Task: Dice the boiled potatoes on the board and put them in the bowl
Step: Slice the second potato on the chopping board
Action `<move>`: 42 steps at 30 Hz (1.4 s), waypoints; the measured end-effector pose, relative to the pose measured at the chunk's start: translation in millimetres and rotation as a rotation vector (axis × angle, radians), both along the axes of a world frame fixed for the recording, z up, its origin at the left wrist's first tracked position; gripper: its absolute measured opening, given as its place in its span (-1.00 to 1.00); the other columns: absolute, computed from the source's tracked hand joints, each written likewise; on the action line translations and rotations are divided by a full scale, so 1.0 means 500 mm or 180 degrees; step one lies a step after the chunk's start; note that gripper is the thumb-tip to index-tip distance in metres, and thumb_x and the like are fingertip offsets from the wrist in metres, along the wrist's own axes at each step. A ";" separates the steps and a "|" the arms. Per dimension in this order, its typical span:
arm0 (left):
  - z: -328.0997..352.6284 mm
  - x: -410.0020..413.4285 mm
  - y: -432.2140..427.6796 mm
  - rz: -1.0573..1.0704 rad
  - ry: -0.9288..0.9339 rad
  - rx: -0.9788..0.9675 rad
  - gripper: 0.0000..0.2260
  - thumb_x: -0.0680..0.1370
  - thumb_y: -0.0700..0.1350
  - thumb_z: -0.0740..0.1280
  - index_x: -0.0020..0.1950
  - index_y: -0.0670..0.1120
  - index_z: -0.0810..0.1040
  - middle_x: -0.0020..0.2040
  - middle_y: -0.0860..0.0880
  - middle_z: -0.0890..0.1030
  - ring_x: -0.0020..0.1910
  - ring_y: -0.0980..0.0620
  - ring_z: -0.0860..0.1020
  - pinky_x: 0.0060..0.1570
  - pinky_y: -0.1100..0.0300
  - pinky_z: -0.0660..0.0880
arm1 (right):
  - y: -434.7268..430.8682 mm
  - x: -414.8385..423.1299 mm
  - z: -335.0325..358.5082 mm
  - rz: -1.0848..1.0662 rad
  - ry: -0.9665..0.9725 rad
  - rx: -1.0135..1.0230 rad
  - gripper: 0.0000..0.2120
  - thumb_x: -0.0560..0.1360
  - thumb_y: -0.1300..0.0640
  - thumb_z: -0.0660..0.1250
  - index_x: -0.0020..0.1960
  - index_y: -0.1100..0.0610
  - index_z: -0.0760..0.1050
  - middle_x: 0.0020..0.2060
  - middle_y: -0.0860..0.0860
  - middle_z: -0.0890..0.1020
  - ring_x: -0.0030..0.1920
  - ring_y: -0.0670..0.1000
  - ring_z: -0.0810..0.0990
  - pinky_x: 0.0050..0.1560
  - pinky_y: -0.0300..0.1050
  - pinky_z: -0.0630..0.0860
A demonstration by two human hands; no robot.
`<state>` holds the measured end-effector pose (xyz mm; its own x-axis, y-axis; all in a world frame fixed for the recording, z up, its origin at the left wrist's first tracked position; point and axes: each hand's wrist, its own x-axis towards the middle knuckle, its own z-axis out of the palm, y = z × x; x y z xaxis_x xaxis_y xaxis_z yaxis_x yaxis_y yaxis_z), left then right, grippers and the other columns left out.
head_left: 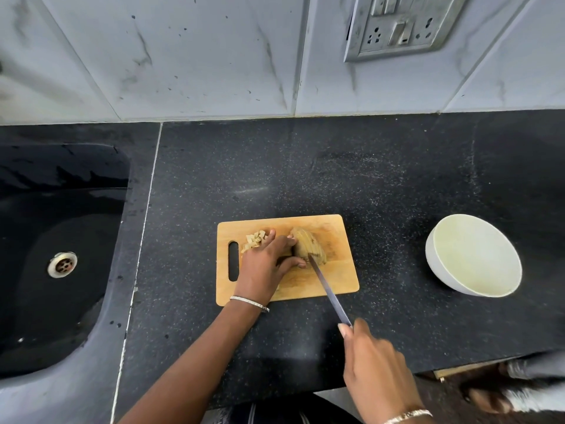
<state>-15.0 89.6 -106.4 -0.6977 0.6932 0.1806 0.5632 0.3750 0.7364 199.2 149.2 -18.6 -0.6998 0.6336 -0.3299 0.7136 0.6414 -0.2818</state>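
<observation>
Midway, my left hand [266, 266] pinched the sliced potato [308, 244] just right of it while my right hand [376, 368] gripped the knife [330, 292], tip on its near side.

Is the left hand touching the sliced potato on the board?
Touching. In the head view, fingers of the left hand press against the sliced potato.

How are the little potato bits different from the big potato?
The potato bits are small loose cubes; the big potato is one lump with slice lines. The bits lie free; the left hand holds the big potato while the knife meets it. Both sit on the board.
</observation>
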 end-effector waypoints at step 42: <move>-0.003 0.017 0.002 0.0221 -0.0085 0.0245 -0.79 0.39 -0.07 0.51 -0.03 -0.13 0.68 -0.08 0.03 0.71 0.19 0.07 0.53 0.26 0.38 0.37 | 0.030 -0.134 -0.054 0.0153 0.0034 0.0112 -0.64 0.67 -0.09 -0.11 0.24 0.09 0.31 -0.06 0.10 0.64 0.00 0.22 0.64 -0.24 -0.02 0.38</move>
<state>-6.4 90.5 -108.1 -0.7489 0.6278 0.2121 0.5175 0.3542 0.7789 132.1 164.1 -45.4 -0.7331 0.6102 -0.3004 0.6788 0.6845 -0.2660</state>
